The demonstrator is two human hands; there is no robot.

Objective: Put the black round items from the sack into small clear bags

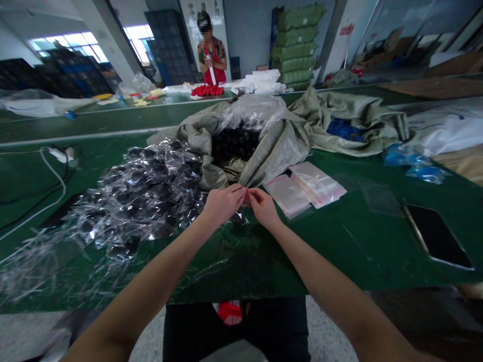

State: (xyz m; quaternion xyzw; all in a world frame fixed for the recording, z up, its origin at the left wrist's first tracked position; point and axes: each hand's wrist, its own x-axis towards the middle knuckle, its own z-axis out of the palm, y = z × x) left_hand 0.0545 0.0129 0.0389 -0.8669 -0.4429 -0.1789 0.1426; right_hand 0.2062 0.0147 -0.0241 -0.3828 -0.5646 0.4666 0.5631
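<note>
My left hand (pixel 225 202) and my right hand (pixel 264 206) meet over the green table, fingers pinched together. Between them is a small clear plastic bag (pixel 240 218), mostly hidden by the fingers; something dark shows in its lower part. Left of my hands lies a heap of black items in clear wrappers (pixel 151 186). Just beyond my fingers an open woven sack (pixel 277 148) holds many loose black pieces (pixel 236 144). To the right of my right hand are two stacks of flat clear bags (pixel 289 195), partly overlapping.
A phone (pixel 437 236) lies at the right. Another woven sack (pixel 354 110) with blue contents stands behind, near blue wrapped pieces (pixel 415 163). Cut plastic strips (pixel 33 269) and a white cable (pixel 56 173) are at left. Across the tables, a person (pixel 212 53) stands behind red items.
</note>
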